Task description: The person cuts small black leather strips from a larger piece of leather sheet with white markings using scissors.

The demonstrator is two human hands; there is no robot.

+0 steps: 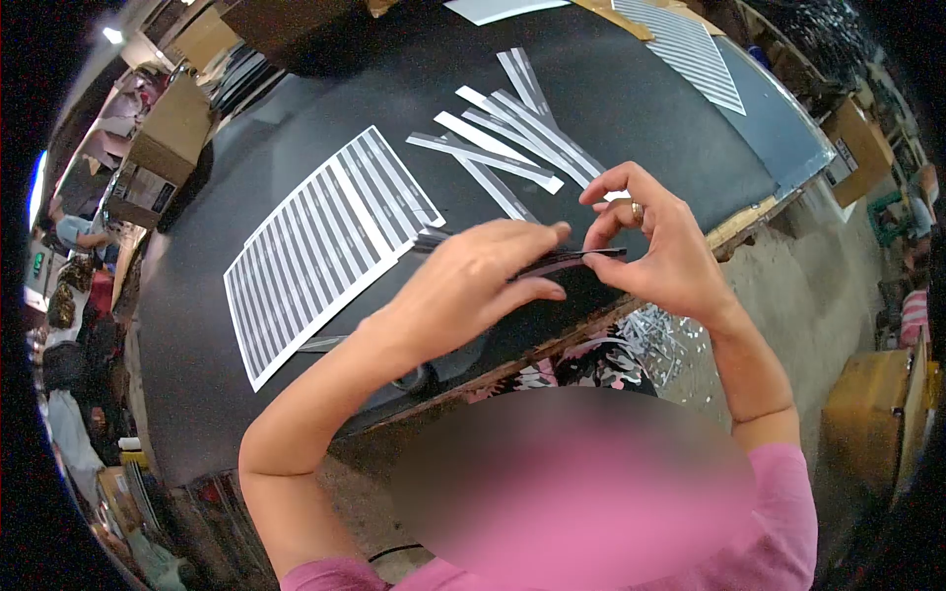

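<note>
Fingers (537, 234) of the left hand (473, 286) and the right hand (662, 254) pinch a dark strip (591, 254). It is just right of the striped sheet (325, 236).

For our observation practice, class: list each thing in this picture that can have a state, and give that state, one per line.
left hand: shut on the dark strip
right hand: shut on the strip's other end
dark strip: held off the table, between both hands
striped sheet: lying flat on the table
loose strips: scattered flat, overlapping
</note>
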